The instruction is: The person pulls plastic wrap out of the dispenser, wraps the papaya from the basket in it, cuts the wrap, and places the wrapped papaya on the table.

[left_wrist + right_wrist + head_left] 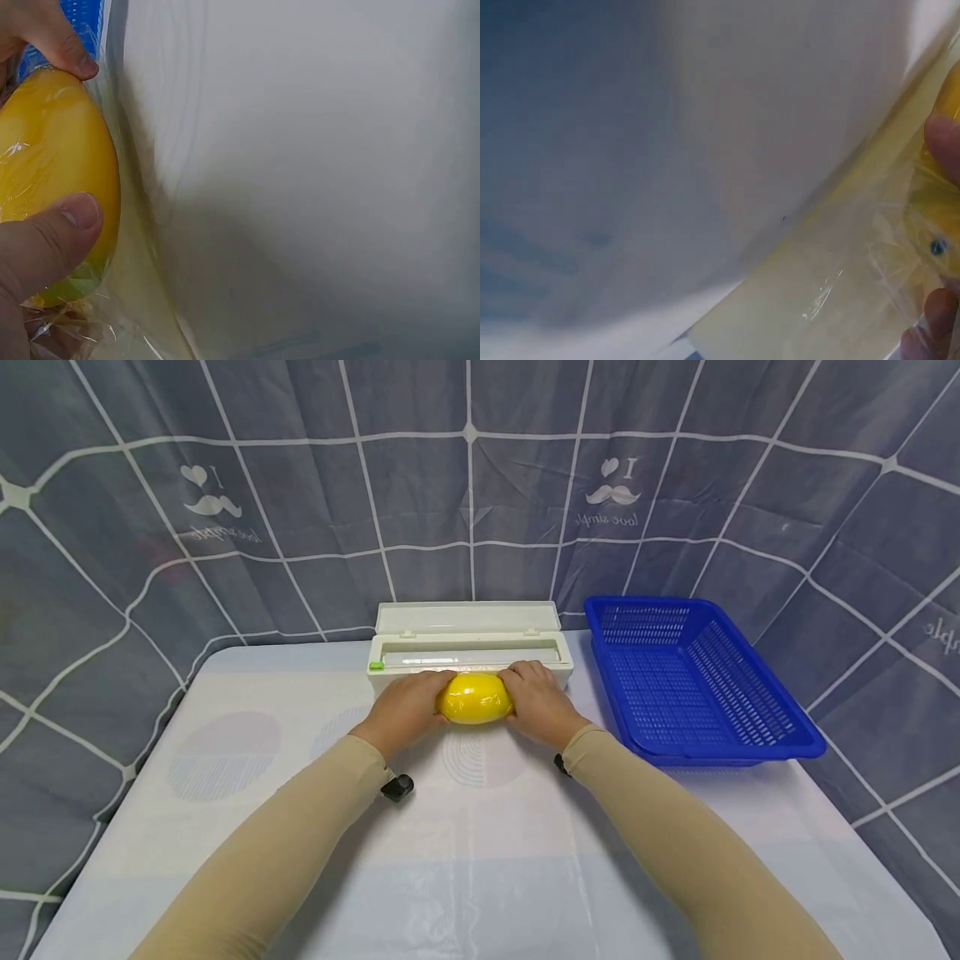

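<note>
Both hands hold a glossy yellow mango (475,698) wrapped in clear cling film. The left hand (408,706) grips its left end, and the left wrist view shows that thumb (52,244) pressed on the yellow skin, where the end turns green. Its other end is held by the right hand (542,702). In the right wrist view, crinkled film (892,262) gathers round the mango beside the right fingers. Right behind the hands stands a white cling film dispenser (471,642) with its lid raised and the film roll visible inside.
A blue plastic basket (693,693) with slotted walls stands right of the dispenser. A pale patterned cloth covers the table (465,893). Grey curtain (420,493) with white lines surrounds the table's back and sides.
</note>
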`<state>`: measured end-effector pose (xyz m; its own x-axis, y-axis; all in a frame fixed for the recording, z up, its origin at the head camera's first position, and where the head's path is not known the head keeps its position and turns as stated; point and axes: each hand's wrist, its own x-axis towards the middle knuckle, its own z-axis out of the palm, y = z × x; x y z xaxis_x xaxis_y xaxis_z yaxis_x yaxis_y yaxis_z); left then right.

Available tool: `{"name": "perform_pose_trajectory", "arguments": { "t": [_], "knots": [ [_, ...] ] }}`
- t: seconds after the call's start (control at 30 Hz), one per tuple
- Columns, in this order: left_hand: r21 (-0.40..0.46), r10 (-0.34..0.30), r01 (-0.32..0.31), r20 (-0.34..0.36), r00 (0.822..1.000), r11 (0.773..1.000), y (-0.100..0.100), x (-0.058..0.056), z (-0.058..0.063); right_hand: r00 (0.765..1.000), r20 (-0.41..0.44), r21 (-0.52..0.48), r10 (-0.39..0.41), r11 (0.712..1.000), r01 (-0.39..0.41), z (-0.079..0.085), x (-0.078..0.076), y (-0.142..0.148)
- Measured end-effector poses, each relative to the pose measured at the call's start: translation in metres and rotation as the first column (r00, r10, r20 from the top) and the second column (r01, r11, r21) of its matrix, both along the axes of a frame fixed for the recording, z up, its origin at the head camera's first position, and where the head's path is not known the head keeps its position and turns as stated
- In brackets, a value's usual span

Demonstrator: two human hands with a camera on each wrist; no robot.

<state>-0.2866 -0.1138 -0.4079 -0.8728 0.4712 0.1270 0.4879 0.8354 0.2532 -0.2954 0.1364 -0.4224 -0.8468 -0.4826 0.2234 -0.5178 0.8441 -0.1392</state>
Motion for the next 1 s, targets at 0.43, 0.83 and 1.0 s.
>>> {"name": "perform_pose_trajectory", "arguments": {
  "t": [0.43, 0.83, 1.0],
  "knots": [
    [-0.020, 0.014, -0.013, 0.057, 0.998, 1.000, -0.0009, -0.0016, 0.0017, 0.999, 0.030, 0.020, 0.030, 0.999, -0.031, 0.0030, -0.0007, 0.0025],
    [-0.054, 0.009, -0.005, 0.078, 0.997, 0.999, 0.0004, -0.0019, 0.0044, 0.996, 0.066, 0.040, 0.063, 0.997, -0.066, 0.0072, -0.0020, 0.0043],
    [-0.060, 0.008, -0.003, 0.076, 0.997, 0.998, -0.0006, -0.0031, 0.0022, 0.995, 0.062, 0.055, 0.074, 0.995, -0.078, 0.0073, -0.0024, 0.0050]
  ]
}}
